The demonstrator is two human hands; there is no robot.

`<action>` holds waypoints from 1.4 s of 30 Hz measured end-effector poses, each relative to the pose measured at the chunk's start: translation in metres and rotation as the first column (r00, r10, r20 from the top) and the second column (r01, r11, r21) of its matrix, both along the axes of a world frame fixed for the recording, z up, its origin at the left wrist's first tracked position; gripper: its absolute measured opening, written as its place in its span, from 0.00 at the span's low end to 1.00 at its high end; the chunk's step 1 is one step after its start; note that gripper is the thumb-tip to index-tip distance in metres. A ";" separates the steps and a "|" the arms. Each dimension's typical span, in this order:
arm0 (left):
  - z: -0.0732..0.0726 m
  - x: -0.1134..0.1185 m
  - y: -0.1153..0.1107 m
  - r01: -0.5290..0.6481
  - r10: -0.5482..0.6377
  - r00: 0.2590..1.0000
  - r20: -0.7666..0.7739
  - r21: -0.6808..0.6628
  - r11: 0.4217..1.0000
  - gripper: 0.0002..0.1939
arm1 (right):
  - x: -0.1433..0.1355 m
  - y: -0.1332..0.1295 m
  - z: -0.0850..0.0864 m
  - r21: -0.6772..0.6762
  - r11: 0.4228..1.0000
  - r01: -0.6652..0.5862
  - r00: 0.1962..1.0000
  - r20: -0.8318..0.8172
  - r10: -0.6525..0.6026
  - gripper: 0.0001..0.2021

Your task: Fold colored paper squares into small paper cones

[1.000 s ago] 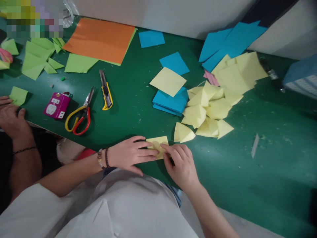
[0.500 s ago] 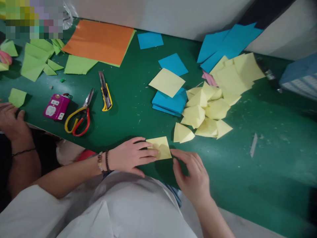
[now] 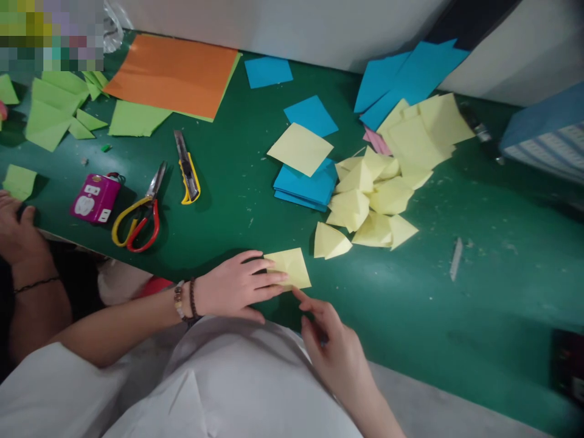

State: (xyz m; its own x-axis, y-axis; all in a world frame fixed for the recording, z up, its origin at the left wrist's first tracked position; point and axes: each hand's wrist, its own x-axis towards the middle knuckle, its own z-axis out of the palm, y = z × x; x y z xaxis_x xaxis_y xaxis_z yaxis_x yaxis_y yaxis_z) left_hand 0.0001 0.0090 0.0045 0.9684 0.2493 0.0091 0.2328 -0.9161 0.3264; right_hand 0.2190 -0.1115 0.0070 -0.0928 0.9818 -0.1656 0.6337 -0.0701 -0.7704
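Note:
A small yellow sheet of paper [image 3: 296, 266] lies on the green table near its front edge. My left hand [image 3: 237, 285] rests flat over the paper's left part, fingers spread. At the paper's lower edge, the index fingertip of my right hand [image 3: 331, 331] touches or almost touches it; the thumb is apart from that finger and nothing shows between them. Just beyond is a heap of folded yellow paper pieces [image 3: 365, 198]. Left of the heap, a flat yellow sheet [image 3: 301, 149] overlaps a stack of blue paper squares [image 3: 305, 185].
Scissors [image 3: 141, 213], a yellow box cutter [image 3: 187, 167] and a magenta socket block [image 3: 95, 198] lie to the left. Orange paper [image 3: 173, 76] and green paper pieces [image 3: 52, 112] are behind them. A co-worker's hand [image 3: 20, 228] rests at far left. A blue box [image 3: 545, 134] stands right.
My right hand has moved left and toward me, from the paper's right corner to its lower edge. My left hand stays flat on the sheet. The whole view has shifted slightly.

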 end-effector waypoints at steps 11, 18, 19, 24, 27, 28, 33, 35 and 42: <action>-0.005 -0.004 0.003 -0.001 0.004 0.998 0.062 -0.049 0.999 0.31 | 0.022 0.003 0.005 0.261 0.942 0.212 0.923 0.262 -0.281 0.06; -0.007 -0.004 0.004 -0.051 0.055 0.997 0.056 -0.076 0.996 0.38 | 0.000 0.031 -0.016 0.446 0.883 -0.142 0.872 0.479 -0.102 0.06; -0.007 -0.004 0.004 -0.052 0.057 0.996 0.062 -0.074 0.996 0.38 | -0.004 0.032 -0.018 0.449 0.879 -0.162 0.868 0.489 -0.090 0.08; -0.010 -0.005 0.005 -0.031 0.037 0.997 0.074 -0.079 0.996 0.34 | -0.027 0.029 -0.021 0.470 0.854 -0.222 0.892 0.452 -0.017 0.11; -0.012 -0.005 0.005 -0.031 0.037 0.996 0.083 -0.077 0.997 0.33 | -0.038 0.027 -0.021 0.487 0.841 -0.238 0.906 0.424 0.011 0.12; -0.013 -0.005 0.005 -0.031 0.038 0.996 0.084 -0.076 0.997 0.33 | -0.039 0.026 -0.021 0.493 0.834 -0.249 0.912 0.410 0.030 0.13; -0.013 -0.005 0.005 -0.036 0.045 0.995 0.089 -0.098 0.995 0.33 | -0.018 0.022 -0.017 0.524 0.833 -0.176 0.952 0.304 0.009 0.06; -0.013 -0.005 0.005 -0.039 0.049 0.995 0.087 -0.108 0.993 0.34 | -0.008 0.024 -0.016 0.515 0.849 -0.115 0.944 0.322 -0.067 0.04; -0.013 -0.005 0.006 -0.024 0.033 0.995 0.090 -0.095 0.995 0.34 | -0.030 0.028 -0.020 0.479 0.851 -0.215 0.926 0.378 0.021 0.11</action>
State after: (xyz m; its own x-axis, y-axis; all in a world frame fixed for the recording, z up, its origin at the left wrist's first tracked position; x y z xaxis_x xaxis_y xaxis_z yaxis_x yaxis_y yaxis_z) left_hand -0.0051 0.0148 -0.0088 0.9569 0.2810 0.0729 0.2236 -0.8737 0.4320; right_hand 0.1889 -0.0838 -0.0128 -0.2455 0.9206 0.3036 0.8415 0.3578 -0.4047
